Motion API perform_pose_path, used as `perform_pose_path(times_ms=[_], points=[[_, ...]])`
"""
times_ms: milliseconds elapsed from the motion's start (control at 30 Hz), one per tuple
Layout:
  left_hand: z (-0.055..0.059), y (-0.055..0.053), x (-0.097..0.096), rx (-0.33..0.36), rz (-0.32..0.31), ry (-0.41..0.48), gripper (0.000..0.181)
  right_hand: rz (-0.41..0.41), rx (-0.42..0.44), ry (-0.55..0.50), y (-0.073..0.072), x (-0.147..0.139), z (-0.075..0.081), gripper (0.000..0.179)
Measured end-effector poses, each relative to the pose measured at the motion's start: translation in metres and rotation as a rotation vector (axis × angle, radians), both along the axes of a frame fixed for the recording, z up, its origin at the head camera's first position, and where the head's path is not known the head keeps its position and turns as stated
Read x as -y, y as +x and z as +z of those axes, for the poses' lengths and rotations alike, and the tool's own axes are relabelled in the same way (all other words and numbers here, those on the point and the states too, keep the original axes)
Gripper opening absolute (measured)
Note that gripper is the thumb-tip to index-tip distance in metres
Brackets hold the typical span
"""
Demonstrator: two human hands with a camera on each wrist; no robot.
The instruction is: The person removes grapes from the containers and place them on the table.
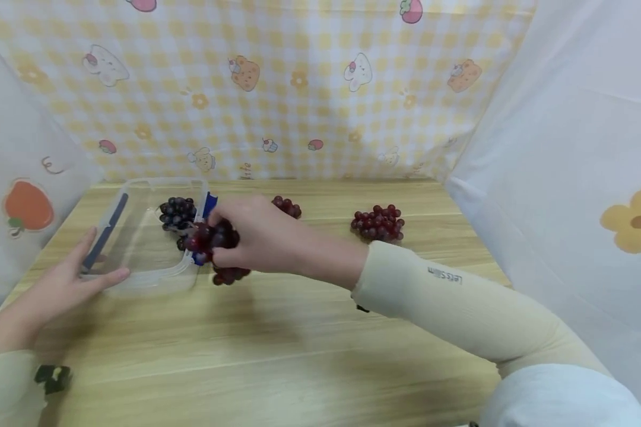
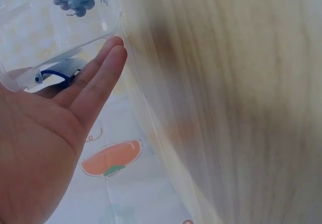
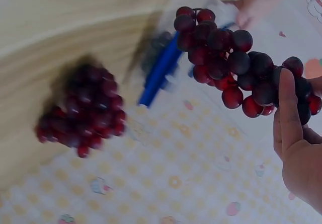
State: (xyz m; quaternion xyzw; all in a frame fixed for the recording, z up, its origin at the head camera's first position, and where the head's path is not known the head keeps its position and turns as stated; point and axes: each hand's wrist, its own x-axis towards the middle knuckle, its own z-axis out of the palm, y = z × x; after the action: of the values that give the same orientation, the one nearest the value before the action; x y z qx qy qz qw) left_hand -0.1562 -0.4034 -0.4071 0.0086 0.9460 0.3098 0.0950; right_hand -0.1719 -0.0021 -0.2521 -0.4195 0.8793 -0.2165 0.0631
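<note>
My right hand pinches a bunch of dark red grapes between thumb and fingers, over the right rim of a clear plastic container. The right wrist view shows this bunch of grapes hanging out from the fingertips. Inside the container, toward its right side, lies a bunch of black grapes. My left hand is at the container's front left corner, thumb along the front and fingers by the left side. In the left wrist view the left fingers are straight beside a blue clip.
Behind my right forearm is a bunch of red grapes, partly hidden. Another red bunch lies farther right on the wooden table. A blue side clip sticks out from the container. A checked cloth hangs at the back.
</note>
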Motion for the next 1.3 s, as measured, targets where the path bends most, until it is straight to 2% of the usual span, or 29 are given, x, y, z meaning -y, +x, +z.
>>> perform_pose_path(times_ms=[300, 500, 667, 767, 967, 1100, 1300], points=[[0.002, -0.003, -0.001, 0.004, -0.013, -0.016, 0.112, -0.097, 0.127, 0.050, -0.002, -0.035, -0.039, 0.038], [0.002, -0.002, -0.001, -0.006, -0.010, -0.016, 0.112, -0.108, 0.134, 0.077, -0.002, -0.055, -0.051, 0.037], [0.003, -0.003, -0.002, -0.016, -0.019, -0.009, 0.111, -0.135, 0.150, 0.144, 0.001, -0.067, -0.057, 0.041], [0.003, -0.002, -0.003, -0.022, -0.019, -0.010, 0.111, -0.108, 0.100, 0.190, 0.006, -0.068, -0.063, 0.042], [0.003, -0.002, -0.002, -0.012, -0.008, -0.013, 0.112, 0.057, -0.114, 0.202, 0.019, -0.063, -0.076, 0.039], [0.003, -0.001, -0.002, -0.003, -0.002, -0.015, 0.112, 0.111, -0.134, 0.195, 0.025, -0.055, -0.081, 0.035], [0.004, 0.001, -0.002, -0.004, -0.001, -0.019, 0.112, 0.097, -0.093, 0.247, 0.027, -0.042, -0.085, 0.036]])
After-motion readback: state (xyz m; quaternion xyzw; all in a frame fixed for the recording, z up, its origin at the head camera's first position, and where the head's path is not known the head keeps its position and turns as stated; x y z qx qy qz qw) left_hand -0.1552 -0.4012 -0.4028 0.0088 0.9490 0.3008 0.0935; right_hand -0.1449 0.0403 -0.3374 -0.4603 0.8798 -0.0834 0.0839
